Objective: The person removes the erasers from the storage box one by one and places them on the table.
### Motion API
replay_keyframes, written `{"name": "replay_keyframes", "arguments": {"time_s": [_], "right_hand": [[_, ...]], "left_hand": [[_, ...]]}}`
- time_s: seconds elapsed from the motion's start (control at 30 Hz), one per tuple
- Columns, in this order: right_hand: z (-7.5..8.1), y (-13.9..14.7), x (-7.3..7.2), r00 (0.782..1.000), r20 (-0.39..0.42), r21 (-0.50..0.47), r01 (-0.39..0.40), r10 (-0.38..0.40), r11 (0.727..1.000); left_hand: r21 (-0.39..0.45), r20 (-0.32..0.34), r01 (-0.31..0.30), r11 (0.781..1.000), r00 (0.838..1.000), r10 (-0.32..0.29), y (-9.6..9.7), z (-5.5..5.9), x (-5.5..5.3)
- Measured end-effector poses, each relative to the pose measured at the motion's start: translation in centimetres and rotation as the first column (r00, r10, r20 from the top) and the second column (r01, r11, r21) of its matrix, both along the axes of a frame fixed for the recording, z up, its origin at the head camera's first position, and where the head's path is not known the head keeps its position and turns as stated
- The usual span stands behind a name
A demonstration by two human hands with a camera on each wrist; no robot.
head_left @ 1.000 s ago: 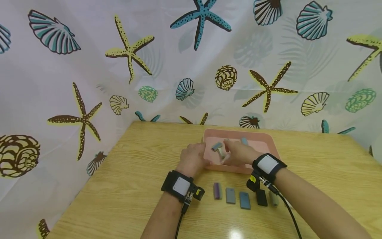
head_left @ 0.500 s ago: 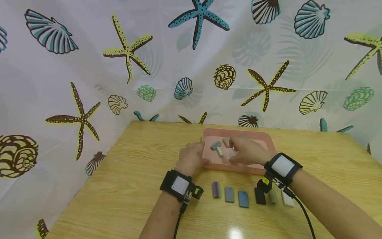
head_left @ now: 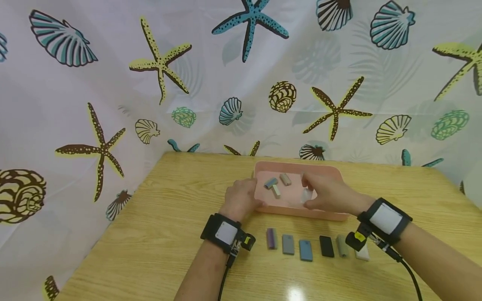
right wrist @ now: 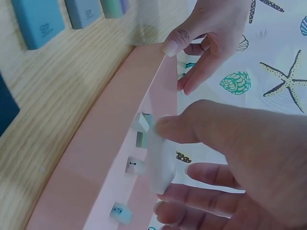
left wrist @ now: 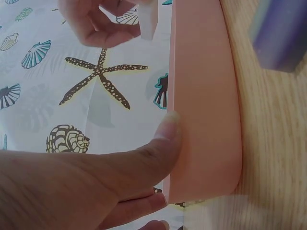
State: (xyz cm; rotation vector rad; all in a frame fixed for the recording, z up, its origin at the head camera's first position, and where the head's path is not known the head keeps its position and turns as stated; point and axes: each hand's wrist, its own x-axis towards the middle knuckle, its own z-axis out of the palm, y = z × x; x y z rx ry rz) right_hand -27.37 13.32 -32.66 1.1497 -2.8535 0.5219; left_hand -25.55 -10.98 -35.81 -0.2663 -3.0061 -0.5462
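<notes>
My left hand (head_left: 241, 198) grips the left end of a pink tray (head_left: 293, 211), thumb on the rim and fingers along the outside of the end wall. Over the tray's right half, my right hand (head_left: 333, 195) pinches a white rectangular block (right wrist: 160, 163) between thumb and fingertips. The right wrist view shows the block standing near the front wall, fingers partly curled beside it. Inside the tray's left part lie a blue-grey piece (head_left: 270, 183), a beige piece (head_left: 285, 179) and a pale piece (head_left: 276, 191). My right hand hides part of the tray's floor.
In front of the tray, a row of flat blocks lies on the wooden table (head_left: 180, 200): purple-green (head_left: 271, 238), grey (head_left: 288, 244), blue (head_left: 306, 250), black (head_left: 326, 246), grey-green (head_left: 342, 246) and white (head_left: 362, 253). A shell-patterned curtain (head_left: 211, 83) hangs behind.
My right hand has moved rightward across the tray with the white block, uncovering the beige piece and the row's right end. My left hand stays on the tray's left end.
</notes>
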Motion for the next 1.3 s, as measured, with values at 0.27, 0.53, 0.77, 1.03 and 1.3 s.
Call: {"name": "replay_keyframes", "arguments": {"time_s": [0.27, 0.53, 0.77, 1.03, 1.3], "right_hand": [[0.4, 1.7, 1.7, 0.999, 0.002, 0.036, 0.038, -0.039, 0.999], [0.5, 3.8, 3.3, 0.999, 0.029, 0.052, 0.043, -0.044, 0.998], [0.4, 5.9, 4.6, 0.998, 0.036, 0.076, 0.04, -0.042, 0.996], [0.1, 8.2, 5.4, 0.991, 0.099, 0.153, 0.079, -0.095, 0.985], [-0.7, 10.5, 6.1, 0.967, 0.226, 0.22, 0.067, -0.118, 0.973]], "left_hand": [[-0.012, 0.022, -0.003, 1.0, 1.0, 0.003, 0.1, 0.0, -0.1], [-0.02, 0.003, 0.001, 1.0, 1.0, -0.001, -0.1, 0.0, -0.2], [-0.024, -0.008, 0.008, 1.0, 1.0, -0.008, 0.0, -0.1, -0.1], [-0.006, -0.007, 0.006, 1.0, 1.0, -0.006, 0.0, -0.1, -0.1], [-0.002, -0.002, 0.001, 1.0, 1.0, -0.001, 0.0, 0.0, 0.0]]}}
